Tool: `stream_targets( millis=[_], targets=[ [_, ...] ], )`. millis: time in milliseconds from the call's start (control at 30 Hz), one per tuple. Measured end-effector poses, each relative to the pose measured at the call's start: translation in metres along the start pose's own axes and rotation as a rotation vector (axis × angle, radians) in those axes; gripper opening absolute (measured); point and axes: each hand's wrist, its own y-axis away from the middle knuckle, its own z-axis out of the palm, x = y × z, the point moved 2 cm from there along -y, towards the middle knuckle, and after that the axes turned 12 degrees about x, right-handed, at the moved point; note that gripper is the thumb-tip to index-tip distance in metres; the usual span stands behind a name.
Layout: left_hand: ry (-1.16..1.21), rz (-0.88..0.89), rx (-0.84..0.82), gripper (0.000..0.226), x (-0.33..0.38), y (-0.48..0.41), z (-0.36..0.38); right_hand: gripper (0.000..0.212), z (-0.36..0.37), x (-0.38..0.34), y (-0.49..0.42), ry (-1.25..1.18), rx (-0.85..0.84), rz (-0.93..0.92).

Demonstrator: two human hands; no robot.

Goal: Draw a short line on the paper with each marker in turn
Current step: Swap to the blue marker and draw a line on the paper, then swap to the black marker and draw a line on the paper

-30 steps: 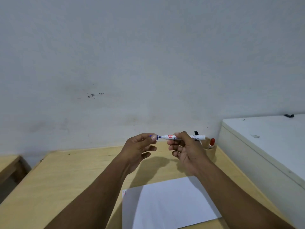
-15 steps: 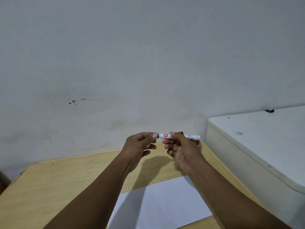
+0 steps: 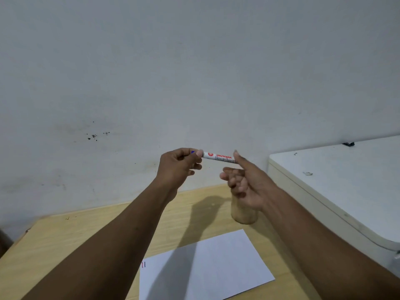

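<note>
I hold a white marker [image 3: 218, 156] with a blue cap level in the air in front of the wall. My left hand [image 3: 179, 167] pinches its blue cap end. My right hand [image 3: 244, 182] is just right of and below the barrel, fingers spread; only its raised index finger covers the marker's right end. A white sheet of paper [image 3: 205, 267] lies on the wooden desk [image 3: 86, 234] below my arms. Two short lines [image 3: 143, 264], one red and one blue, stand near the paper's left edge.
A pale wooden cup [image 3: 244, 215] stands on the desk behind my right hand, its top hidden. A white table [image 3: 335, 187] sits higher on the right, against the desk. A grey wall runs close behind.
My right hand has let go of the marker's barrel and dropped a little to the right, fingers spread. My left hand still pinches the cap end.
</note>
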Motion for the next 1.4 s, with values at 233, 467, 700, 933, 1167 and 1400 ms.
stream_targets(
  millis=[233,467,700,933,1167,1400],
  targets=[
    [-0.232,0.151,-0.055,0.018,0.013,-0.009,0.032,0.020,-0.055,-0.054,0.006,0.469,0.372,-0.439],
    [-0.596,0.328,-0.193,0.017,-0.010,-0.004,0.082,0.010,-0.062,-0.040,-0.017,0.884,0.418,-0.703],
    [-0.734,0.341,-0.304,0.028,-0.025,0.003,0.096,0.016,-0.070,-0.020,-0.035,0.817,0.427,-0.620],
    [-0.905,0.330,-0.378,0.031,-0.047,-0.008,0.090,0.018,-0.071,-0.018,-0.038,0.717,0.459,-0.650],
    [-0.796,0.415,-0.185,0.015,-0.019,-0.011,0.075,0.019,-0.045,-0.021,-0.007,0.675,0.250,-0.615],
    [-0.463,0.212,-0.095,0.024,0.035,-0.008,-0.002,0.054,0.021,0.029,0.019,0.389,-0.129,-0.120]
  ],
)
